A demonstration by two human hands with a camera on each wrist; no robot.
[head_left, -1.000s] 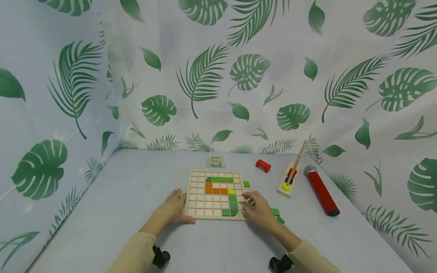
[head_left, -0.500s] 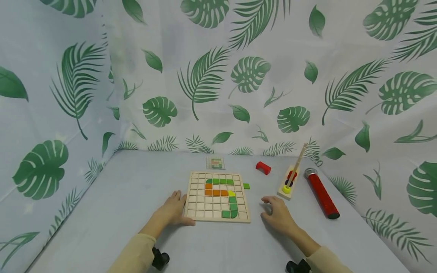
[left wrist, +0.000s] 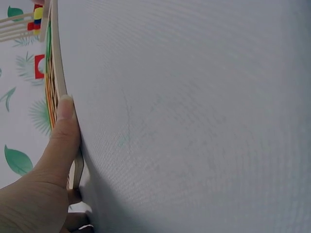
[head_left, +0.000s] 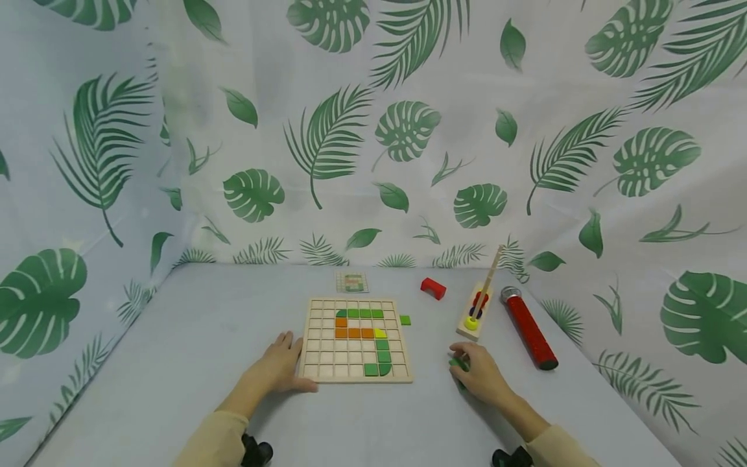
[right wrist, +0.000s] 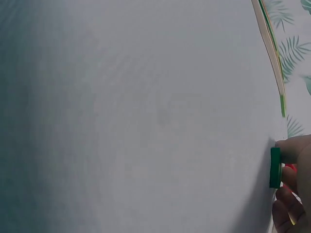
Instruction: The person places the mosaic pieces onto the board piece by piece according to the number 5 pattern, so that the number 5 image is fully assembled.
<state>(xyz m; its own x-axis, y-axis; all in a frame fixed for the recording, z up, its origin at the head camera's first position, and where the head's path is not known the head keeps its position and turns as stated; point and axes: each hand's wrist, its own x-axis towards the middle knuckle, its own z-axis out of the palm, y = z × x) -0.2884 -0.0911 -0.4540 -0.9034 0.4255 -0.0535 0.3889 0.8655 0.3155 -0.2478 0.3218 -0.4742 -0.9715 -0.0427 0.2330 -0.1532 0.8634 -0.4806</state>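
Observation:
A square wooden grid board point(head_left: 327, 355) lies on the table, with green, orange and yellow tiles set in some of its cells. My left hand point(head_left: 277, 367) rests at the board's near left corner, fingers along the left side. In the left wrist view its thumb point(left wrist: 64, 131) lies straight against the near edge. Right of the board, my right hand point(head_left: 480, 373) pinches a green tile point(right wrist: 275, 167) between thumb and fingers, close over the table. More green shows just under that hand in the head view, partly hidden by the fingers.
A light green tile point(head_left: 405, 320) lies beside the board's right edge. Behind the board is a small pattern card point(head_left: 352, 282). To the right are a red arch block point(head_left: 433, 288), a wooden stand with beads and a stick point(head_left: 471, 324), and a red microphone point(head_left: 530, 331).
My right hand has moved from the board's right edge out to the right and now pinches a green tile. My left hand stays at the board's corner. The head view has turned slightly right.

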